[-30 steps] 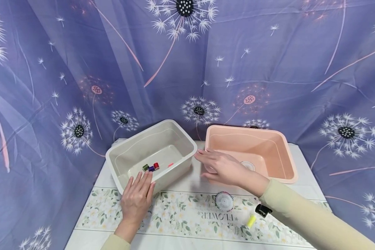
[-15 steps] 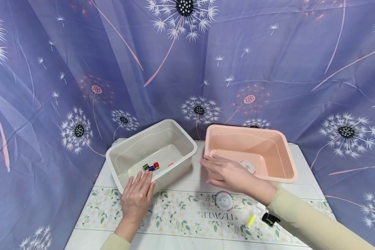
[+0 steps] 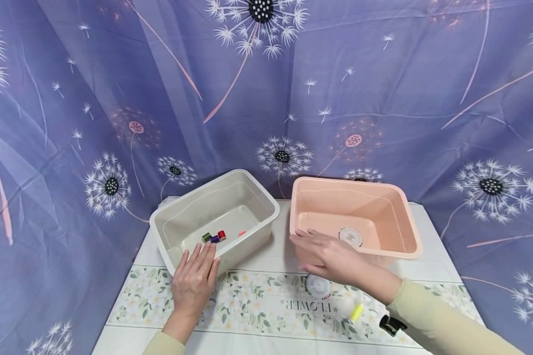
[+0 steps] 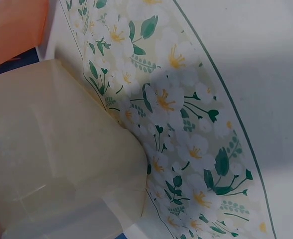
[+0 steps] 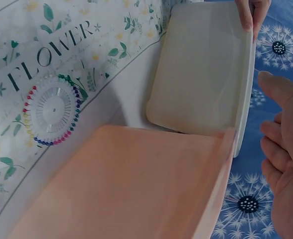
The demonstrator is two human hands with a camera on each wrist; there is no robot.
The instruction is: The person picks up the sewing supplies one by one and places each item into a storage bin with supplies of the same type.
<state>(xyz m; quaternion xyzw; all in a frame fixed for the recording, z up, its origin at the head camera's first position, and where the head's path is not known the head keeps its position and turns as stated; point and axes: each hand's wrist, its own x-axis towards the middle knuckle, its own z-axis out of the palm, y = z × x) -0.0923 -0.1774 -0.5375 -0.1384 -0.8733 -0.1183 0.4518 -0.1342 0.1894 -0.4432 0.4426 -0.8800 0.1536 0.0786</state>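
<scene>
Under my left hand (image 3: 192, 288) is the near rim of a grey plastic bin (image 3: 253, 237); the right wrist view shows the thumb outside the wall and the fingers past the rim. Inside lie a green thread spool (image 3: 206, 237), a purple spool (image 3: 214, 239), a red spool (image 3: 222, 234) and a small pinkish-red piece (image 3: 242, 233). My right hand (image 3: 337, 256) hovers with loosely extended fingers at the near left corner of a peach bin (image 3: 393, 224), holding nothing. A round wheel of pins (image 3: 351, 237) lies in that bin.
A second pin wheel (image 5: 53, 110) with coloured heads lies on the flowered tablecloth (image 3: 257, 315), just below my right hand. To its right rests a yellow spool (image 3: 357, 312). Behind both bins hangs a purple-blue dandelion curtain (image 3: 231, 98).
My right hand has moved right and towards me, from beside the grey bin's corner to the peach bin's near left corner. My left hand has stayed at the grey rim.
</scene>
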